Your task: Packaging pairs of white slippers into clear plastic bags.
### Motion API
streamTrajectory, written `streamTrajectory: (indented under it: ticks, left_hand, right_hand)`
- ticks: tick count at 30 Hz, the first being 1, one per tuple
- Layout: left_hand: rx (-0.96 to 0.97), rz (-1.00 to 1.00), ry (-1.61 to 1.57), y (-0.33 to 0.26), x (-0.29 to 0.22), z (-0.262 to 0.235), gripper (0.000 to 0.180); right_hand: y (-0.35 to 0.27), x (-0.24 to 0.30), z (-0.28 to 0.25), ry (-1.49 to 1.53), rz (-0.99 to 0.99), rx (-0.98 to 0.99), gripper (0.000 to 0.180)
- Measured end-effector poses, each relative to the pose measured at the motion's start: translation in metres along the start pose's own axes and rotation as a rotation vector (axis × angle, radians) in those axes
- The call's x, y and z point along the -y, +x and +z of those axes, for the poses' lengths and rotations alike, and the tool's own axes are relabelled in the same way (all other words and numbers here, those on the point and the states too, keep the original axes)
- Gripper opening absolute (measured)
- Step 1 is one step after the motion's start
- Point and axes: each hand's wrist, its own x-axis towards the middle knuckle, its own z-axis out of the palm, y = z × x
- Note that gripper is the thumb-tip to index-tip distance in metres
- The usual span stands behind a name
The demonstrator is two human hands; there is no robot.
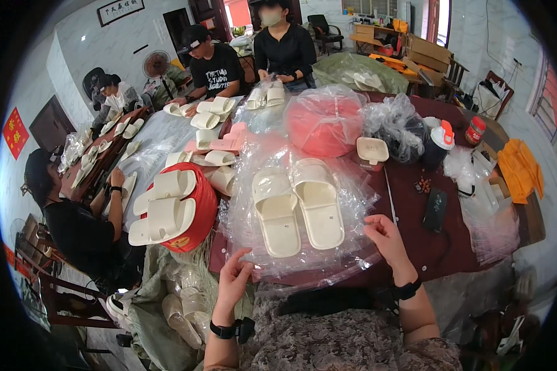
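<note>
A pair of cream slippers (319, 213) lies side by side, soles down, on layered clear plastic bags (241, 219) in front of me. My left hand (234, 272) hovers at the near left edge of the plastic, its fingers loosely curled with a gap between thumb and forefinger. Beyond the right slipper, my right hand (387, 240) is raised near the right edge of the plastic, fingers half bent and apart. Neither hand shows anything gripped. To the left, more cream slippers (167, 210) are stacked on a red round bundle (198, 232).
Behind the slippers sit a red plastic-wrapped bundle (325, 123) and a small lidded tub (372, 151). A tumbler (438, 145), a red-lidded jar (474, 131) and a dark phone (435, 210) stand or lie at right. Several people handle slippers at left and across the table.
</note>
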Motion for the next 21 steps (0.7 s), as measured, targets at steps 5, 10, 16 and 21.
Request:
streamTrajectory:
  ticks: [5,10,16,21]
  left_hand:
    - [-0.133,0.243,0.550,-0.012,-0.008,-0.004,0.046]
    - [-0.112,0.703,1.055,-0.014,-0.019,0.003,0.046]
    - [0.139,0.736,0.980,-0.010,-0.015,0.001,0.016]
    - [0.007,0.647,0.701,-0.006,-0.012,0.003,0.007]
  right_hand:
    - [-0.021,0.011,-0.010,-0.643,-0.246,-0.161,0.047]
    - [-0.030,0.022,0.005,-0.703,-0.433,-0.086,0.061]
    - [-0.022,0.020,-0.001,-0.703,-0.675,0.041,0.029]
    - [-0.030,0.025,-0.001,-0.569,-0.585,0.084,0.006]
